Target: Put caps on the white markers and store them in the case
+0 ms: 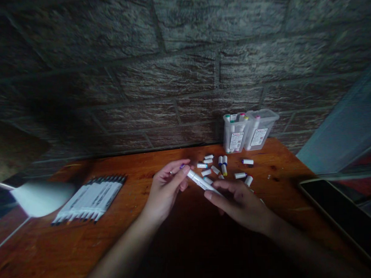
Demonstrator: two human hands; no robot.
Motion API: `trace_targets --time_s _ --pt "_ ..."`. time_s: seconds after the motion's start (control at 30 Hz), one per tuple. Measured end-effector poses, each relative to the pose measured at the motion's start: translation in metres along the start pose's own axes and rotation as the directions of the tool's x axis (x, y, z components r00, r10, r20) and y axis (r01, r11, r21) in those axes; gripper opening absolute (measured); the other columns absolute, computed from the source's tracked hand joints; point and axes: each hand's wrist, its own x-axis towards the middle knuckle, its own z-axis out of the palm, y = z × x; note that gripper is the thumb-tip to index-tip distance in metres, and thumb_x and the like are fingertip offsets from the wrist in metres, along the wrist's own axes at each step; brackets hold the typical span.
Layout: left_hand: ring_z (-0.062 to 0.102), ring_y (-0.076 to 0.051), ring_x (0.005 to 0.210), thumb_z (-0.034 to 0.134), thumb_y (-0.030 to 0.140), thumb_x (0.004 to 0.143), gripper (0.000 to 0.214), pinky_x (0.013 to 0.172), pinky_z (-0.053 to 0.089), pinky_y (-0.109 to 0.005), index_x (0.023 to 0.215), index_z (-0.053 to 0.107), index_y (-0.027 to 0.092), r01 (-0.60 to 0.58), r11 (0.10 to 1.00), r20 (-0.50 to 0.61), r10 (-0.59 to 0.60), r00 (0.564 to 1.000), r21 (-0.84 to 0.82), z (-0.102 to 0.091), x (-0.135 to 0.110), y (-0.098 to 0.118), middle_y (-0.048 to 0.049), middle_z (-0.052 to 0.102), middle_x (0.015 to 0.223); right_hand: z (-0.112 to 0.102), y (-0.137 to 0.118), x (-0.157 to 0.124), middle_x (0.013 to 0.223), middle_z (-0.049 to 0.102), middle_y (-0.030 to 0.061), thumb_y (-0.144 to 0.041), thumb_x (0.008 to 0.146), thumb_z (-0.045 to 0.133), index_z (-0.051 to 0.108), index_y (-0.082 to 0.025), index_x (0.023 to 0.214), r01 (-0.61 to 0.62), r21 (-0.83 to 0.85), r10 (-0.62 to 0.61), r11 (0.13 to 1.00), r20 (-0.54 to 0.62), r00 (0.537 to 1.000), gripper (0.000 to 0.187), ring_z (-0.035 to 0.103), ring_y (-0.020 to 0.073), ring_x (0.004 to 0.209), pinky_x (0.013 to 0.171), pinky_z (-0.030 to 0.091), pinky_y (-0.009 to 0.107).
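A white marker with a purple end slants between my two hands above the wooden table. My left hand pinches the capped, purple-tipped end between thumb and fingers. Around the lower part of the barrel, my right hand is closed, thumb on the near side. Just beyond my hands, several short white marker caps with coloured ends lie scattered on the table. To the left, a row of white markers with dark ends lies side by side.
Two clear plastic boxes holding markers stand at the back right against the stone-patterned wall. A dark-screened device lies at the right edge of the wooden table. A white lamp-like object sits at the left.
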Motion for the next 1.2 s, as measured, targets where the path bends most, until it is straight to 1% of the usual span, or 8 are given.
trace_targets --time_s 0.33,0.47,0.57,0.7,0.8,0.97,1.07,1.2 --pt "0.044 -0.002 0.05 0.079 0.026 0.077 0.024 0.048 0.034 -0.016 0.101 0.078 0.021 0.081 0.992 0.037 -0.078 0.996 -0.1 0.004 -0.001 0.005 -0.0061 0.075 0.093 0.0 0.003 -0.001 0.062 0.053 -0.0034 -0.049 0.096 0.05 0.061 -0.019 0.079 0.083 -0.054 -0.082 0.995 0.031 0.996 0.036 0.051 0.011 0.059 0.055 0.035 0.024" --pt "0.046 -0.004 0.053 0.077 0.026 0.08 0.025 0.05 0.035 -0.018 0.104 0.077 0.022 0.093 0.995 0.125 -0.087 0.988 -0.042 0.006 -0.004 0.005 -0.0072 0.075 0.095 0.001 0.001 -0.002 0.062 0.054 -0.0033 -0.05 0.097 0.049 0.063 -0.02 0.082 0.091 -0.06 -0.089 0.994 0.036 0.995 0.037 0.05 0.0107 0.057 0.054 0.036 0.024" --pt "0.047 -0.005 0.054 0.076 0.028 0.082 0.028 0.052 0.036 -0.019 0.109 0.076 0.022 0.096 0.995 0.156 -0.096 0.983 0.01 0.007 -0.005 0.002 -0.0086 0.075 0.096 0.001 0.001 -0.002 0.066 0.057 -0.0034 -0.047 0.096 0.051 0.064 -0.021 0.094 0.111 -0.028 -0.111 0.993 0.027 0.993 0.029 0.052 0.0114 0.059 0.056 0.039 0.024" --pt "0.046 -0.005 0.053 0.076 0.033 0.081 0.033 0.051 0.035 -0.019 0.109 0.074 0.017 0.121 0.993 0.082 -0.122 0.989 0.007 0.003 0.0 -0.004 -0.0048 0.071 0.08 0.002 0.003 0.0 0.066 0.058 -0.0038 -0.044 0.096 0.051 0.062 -0.022 0.102 0.115 0.001 -0.115 0.993 -0.012 0.993 0.025 0.057 0.0131 0.062 0.062 0.043 0.026" --pt "0.046 -0.005 0.052 0.076 0.035 0.08 0.033 0.05 0.035 -0.019 0.105 0.073 0.015 0.122 0.992 0.026 -0.121 0.992 -0.024 -0.002 0.005 -0.007 -0.0064 0.072 0.087 0.003 0.004 0.002 0.07 0.059 -0.0023 -0.043 0.095 0.054 0.062 -0.021 0.1 0.127 0.02 -0.125 0.992 -0.07 0.99 0.024 0.059 0.0147 0.068 0.068 0.045 0.028" --pt "0.046 -0.006 0.051 0.077 0.036 0.078 0.03 0.049 0.034 -0.02 0.095 0.073 0.012 0.095 0.995 0.002 -0.095 0.995 0.004 -0.005 0.009 -0.011 -0.0041 0.067 0.077 0.005 0.007 0.007 0.073 0.061 -0.0007 -0.048 0.092 0.058 0.062 -0.02 0.095 0.117 0.089 -0.101 0.989 -0.167 0.981 0.028 0.058 0.0155 0.069 0.066 0.044 0.028" --pt "0.045 -0.007 0.051 0.076 0.039 0.078 0.03 0.049 0.034 -0.02 0.09 0.073 0.012 0.07 0.996 0.001 -0.07 0.998 0.047 -0.005 0.008 -0.012 -0.0023 0.064 0.072 0.005 0.01 0.009 0.079 0.063 0.0009 -0.05 0.09 0.059 0.062 -0.021 0.093 0.152 0.119 -0.124 0.981 -0.219 0.968 0.029 0.059 0.017 0.077 0.072 0.046 0.029" --pt "0.04 -0.007 0.048 0.074 0.046 0.079 0.033 0.048 0.03 -0.02 0.079 0.067 0.013 0.064 0.99 -0.015 -0.063 0.998 0.127 -0.005 0.008 -0.014 0.0029 0.053 0.058 0.001 0.013 0.013 0.085 0.063 0.0021 -0.055 0.088 0.061 0.059 -0.022 0.097 0.115 0.235 -0.045 0.965 -0.283 0.958 0.035 0.055 0.0153 0.07 0.06 0.044 0.027"
